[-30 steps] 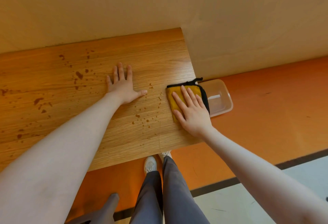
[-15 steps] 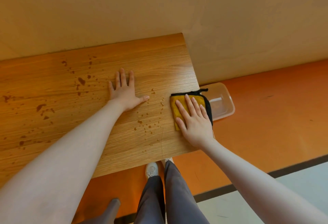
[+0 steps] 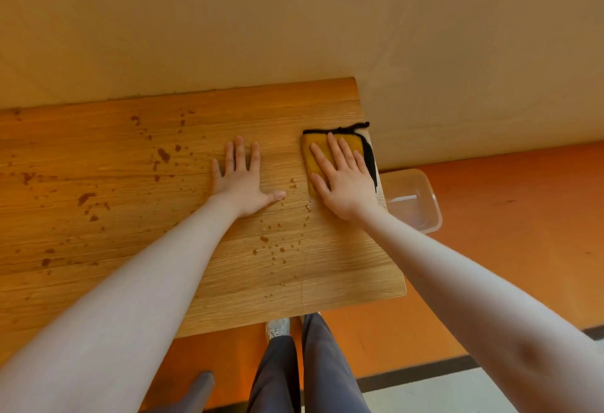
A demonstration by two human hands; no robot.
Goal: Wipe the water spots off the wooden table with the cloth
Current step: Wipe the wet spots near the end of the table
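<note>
A folded yellow cloth (image 3: 313, 151) with a black edge lies near the right end of the wooden table (image 3: 163, 282). My right hand (image 3: 343, 180) presses flat on it with straight fingers and covers most of it. Just left of it, my left hand (image 3: 242, 180) rests flat on the bare wood, fingers spread. Water spots (image 3: 271, 246) lie scattered near the front between my forearms. More water spots (image 3: 163, 154) darken the wood to the left of my left hand.
A clear plastic tub (image 3: 411, 200) sits on the orange floor just past the table's right edge. A beige wall (image 3: 294, 20) runs along the table's far side. My legs and shoes (image 3: 277, 331) stand below the front edge.
My right hand has slid the cloth away from me along the table's right edge. My left hand stays flat in the same place. The view has tilted so the table sits lower in frame.
</note>
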